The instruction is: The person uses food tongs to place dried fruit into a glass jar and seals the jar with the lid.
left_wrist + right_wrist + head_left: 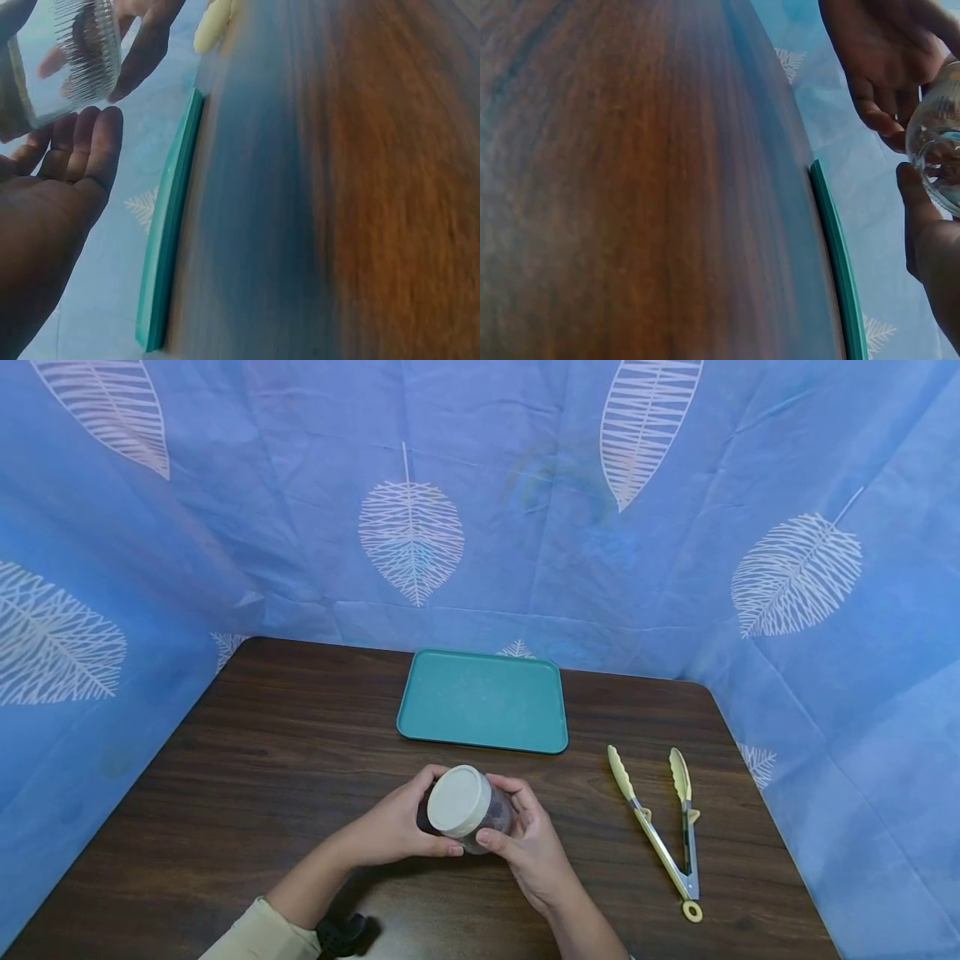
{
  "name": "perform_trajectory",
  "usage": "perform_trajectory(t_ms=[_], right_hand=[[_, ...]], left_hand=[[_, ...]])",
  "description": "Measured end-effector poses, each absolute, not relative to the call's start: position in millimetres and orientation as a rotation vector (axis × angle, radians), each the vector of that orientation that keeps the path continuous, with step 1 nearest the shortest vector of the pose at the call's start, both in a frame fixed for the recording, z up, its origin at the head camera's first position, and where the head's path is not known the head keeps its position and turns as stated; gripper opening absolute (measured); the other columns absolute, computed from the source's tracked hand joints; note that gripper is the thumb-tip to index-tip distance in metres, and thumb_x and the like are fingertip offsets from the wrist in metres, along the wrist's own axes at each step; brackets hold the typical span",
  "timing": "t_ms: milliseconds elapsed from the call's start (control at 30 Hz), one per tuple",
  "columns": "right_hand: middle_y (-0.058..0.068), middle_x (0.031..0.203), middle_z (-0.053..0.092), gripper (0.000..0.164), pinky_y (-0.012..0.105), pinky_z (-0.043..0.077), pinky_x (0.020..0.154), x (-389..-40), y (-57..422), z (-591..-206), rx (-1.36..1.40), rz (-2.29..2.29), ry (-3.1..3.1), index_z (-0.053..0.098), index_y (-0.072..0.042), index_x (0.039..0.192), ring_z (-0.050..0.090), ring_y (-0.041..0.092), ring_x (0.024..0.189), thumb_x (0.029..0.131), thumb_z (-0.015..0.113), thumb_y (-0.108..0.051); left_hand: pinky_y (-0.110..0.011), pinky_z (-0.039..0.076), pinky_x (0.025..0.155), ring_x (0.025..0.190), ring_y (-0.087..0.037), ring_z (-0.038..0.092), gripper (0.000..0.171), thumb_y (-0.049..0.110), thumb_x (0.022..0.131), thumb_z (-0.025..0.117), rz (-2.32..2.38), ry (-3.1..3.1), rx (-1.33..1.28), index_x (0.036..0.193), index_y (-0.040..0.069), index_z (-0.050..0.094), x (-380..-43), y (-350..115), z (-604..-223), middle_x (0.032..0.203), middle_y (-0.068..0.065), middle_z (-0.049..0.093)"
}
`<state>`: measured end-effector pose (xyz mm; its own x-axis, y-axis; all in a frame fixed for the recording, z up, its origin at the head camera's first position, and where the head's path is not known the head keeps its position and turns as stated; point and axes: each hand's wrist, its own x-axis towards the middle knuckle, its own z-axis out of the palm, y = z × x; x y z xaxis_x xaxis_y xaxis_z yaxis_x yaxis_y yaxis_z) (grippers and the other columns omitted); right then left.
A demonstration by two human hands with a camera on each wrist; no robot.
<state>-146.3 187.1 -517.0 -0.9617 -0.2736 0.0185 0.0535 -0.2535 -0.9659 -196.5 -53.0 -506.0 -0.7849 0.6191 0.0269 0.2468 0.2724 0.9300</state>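
Note:
A clear ribbed jar (498, 814) with a white lid (459, 800) is held up off the table between both hands, tilted so the lid faces up and to the left. My left hand (391, 827) grips it on the lid side, thumb below and fingers behind. On the other side, my right hand (534, 847) holds the body near the base, its thumb at the front. The left wrist view shows the jar's ribbed wall (84, 56) above the left fingers. Looking from the right wrist, the round glass base (939, 169) appears at the edge, partly cut off.
Beyond the hands, a teal tray (483, 697) lies at the back of the dark wooden table (300, 735). Spread tongs (670, 852) with yellow tips lie to the right. A blue leaf-patterned cloth (510, 527) surrounds the table.

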Motion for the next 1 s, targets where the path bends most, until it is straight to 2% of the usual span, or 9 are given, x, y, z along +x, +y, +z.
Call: perform_trajectory(t_ms=[233, 367, 567, 700, 833, 1000], right_hand=[[-0.001, 0.158, 0.05, 0.067, 0.026, 0.053, 0.112, -145, 190, -519, -0.3, -2.36, 1.692, 0.043, -0.012, 0.155, 0.053, 0.016, 0.141, 0.099, 0.08, -0.008], [-0.001, 0.158, 0.052, 0.071, 0.024, 0.051, 0.114, -148, 195, -523, -0.337, -2.334, 1.729, 0.04, -0.009, 0.157, 0.054, 0.014, 0.142, 0.098, 0.08, -0.006], [0.012, 0.163, 0.05, 0.079, 0.016, 0.046, 0.116, -153, 203, -522, -0.322, -2.23, 1.898, 0.038, -0.001, 0.16, 0.055, 0.002, 0.143, 0.096, 0.083, -0.005], [0.017, 0.161, 0.047, 0.078, 0.016, 0.047, 0.116, -157, 207, -518, -0.307, -2.109, 2.112, 0.046, -0.004, 0.158, 0.055, 0.01, 0.145, 0.092, 0.087, -0.005], [0.012, 0.158, 0.051, 0.078, 0.025, 0.047, 0.122, -160, 209, -516, -0.289, -1.914, 2.381, 0.053, -0.012, 0.156, 0.055, 0.028, 0.148, 0.087, 0.091, -0.008], [0.01, 0.161, 0.055, 0.081, 0.045, 0.05, 0.12, -163, 211, -516, -0.202, -1.725, 2.556, 0.053, -0.016, 0.158, 0.062, 0.036, 0.143, 0.087, 0.092, -0.01]], left_hand=[[-0.044, 0.049, 0.111, 0.133, -0.023, 0.06, 0.082, 0.033, 0.085, 0.095, 1.563, 2.184, 0.783, 0.151, 0.018, 0.047, -199, -49, -506, 0.146, -0.005, 0.062], [-0.042, 0.049, 0.112, 0.134, -0.023, 0.06, 0.084, 0.033, 0.085, 0.095, 1.559, 2.193, 0.784, 0.152, 0.019, 0.047, -201, -48, -505, 0.147, -0.004, 0.062], [-0.047, 0.05, 0.113, 0.135, -0.022, 0.059, 0.087, 0.036, 0.084, 0.095, 1.537, 2.242, 0.763, 0.155, 0.019, 0.047, -203, -45, -505, 0.15, -0.002, 0.06], [-0.049, 0.051, 0.113, 0.136, -0.022, 0.058, 0.09, 0.037, 0.083, 0.096, 1.49, 2.309, 0.755, 0.157, 0.018, 0.047, -207, -42, -505, 0.15, -0.001, 0.057], [-0.049, 0.054, 0.112, 0.133, -0.021, 0.059, 0.09, 0.035, 0.083, 0.097, 1.427, 2.382, 0.744, 0.157, 0.017, 0.049, -211, -38, -506, 0.148, -0.001, 0.056], [-0.055, 0.052, 0.114, 0.136, -0.026, 0.06, 0.091, 0.033, 0.081, 0.098, 1.347, 2.465, 0.718, 0.156, 0.012, 0.051, -216, -29, -509, 0.147, -0.006, 0.058]])
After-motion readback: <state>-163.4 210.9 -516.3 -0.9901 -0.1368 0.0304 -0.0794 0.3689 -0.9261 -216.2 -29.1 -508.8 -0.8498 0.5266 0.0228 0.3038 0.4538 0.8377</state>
